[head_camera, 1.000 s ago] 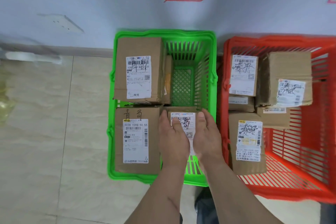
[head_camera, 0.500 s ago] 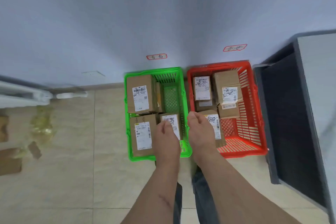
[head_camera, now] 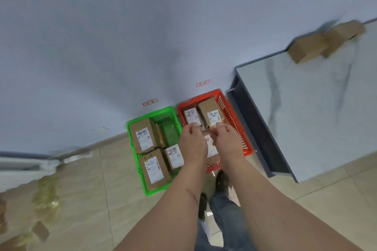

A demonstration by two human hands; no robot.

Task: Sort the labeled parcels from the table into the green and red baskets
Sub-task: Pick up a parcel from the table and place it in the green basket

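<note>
The green basket (head_camera: 133,153) on the floor holds three labeled brown parcels; the small one (head_camera: 174,156) lies at its near right. To its right the red basket (head_camera: 234,120) holds several labeled parcels (head_camera: 212,114). My left hand (head_camera: 192,142) and my right hand (head_camera: 226,140) hang in the air above the baskets, fingers loosely curled, holding nothing. Two more brown parcels (head_camera: 324,44) lie blurred at the far end of the grey table (head_camera: 306,108) on the right.
Red-framed paper signs (head_camera: 150,102) are stuck on the wall behind each basket. The table's dark side panel (head_camera: 257,134) stands close to the red basket. Cardboard scraps (head_camera: 40,230) lie on the tiled floor at the left. My shoes (head_camera: 221,181) are just below the baskets.
My hands have let go of the small parcel, which stays in the green basket, and have lifted away. My view has risen and swung right, bringing the table and its parcels into sight.
</note>
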